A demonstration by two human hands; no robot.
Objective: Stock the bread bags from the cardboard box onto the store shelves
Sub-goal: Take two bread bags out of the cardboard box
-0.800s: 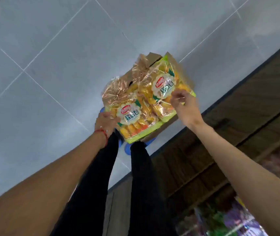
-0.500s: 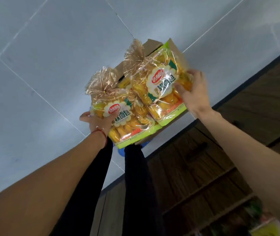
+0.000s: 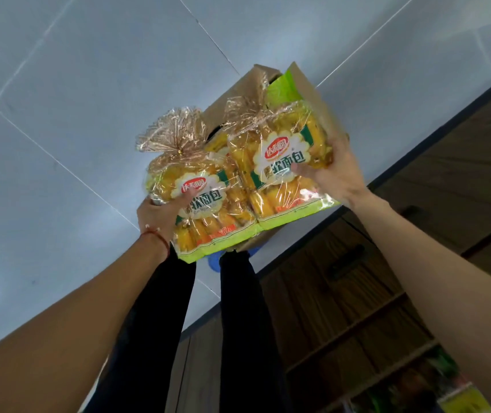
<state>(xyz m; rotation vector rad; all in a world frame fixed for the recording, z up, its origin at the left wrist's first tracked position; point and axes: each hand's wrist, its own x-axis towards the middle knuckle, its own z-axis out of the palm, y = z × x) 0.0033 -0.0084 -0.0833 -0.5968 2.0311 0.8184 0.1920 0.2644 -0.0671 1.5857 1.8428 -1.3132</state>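
Two clear bread bags with yellow rolls and green bottom edges are lifted above the open cardboard box [image 3: 312, 93] on the floor. My left hand [image 3: 160, 213] grips the left bread bag [image 3: 208, 210] at its left side, thumb across the label. My right hand [image 3: 332, 177] grips the right bread bag [image 3: 280, 174] at its right side, thumb on the front. Both bags have gathered, tied tops pointing away from me. More bread shows inside the box between the bags.
Grey tiled floor [image 3: 74, 129] fills the left and top. A dark wooden shelf unit [image 3: 372, 308] runs along the right, with colourful packaged goods [image 3: 447, 380] at the lower right. My legs in black trousers [image 3: 238, 323] and blue shoes stand beside the box.
Both hands have raised the two bread bags up out of the box and closer to me. The shelf goods have come into view again at the lower right.
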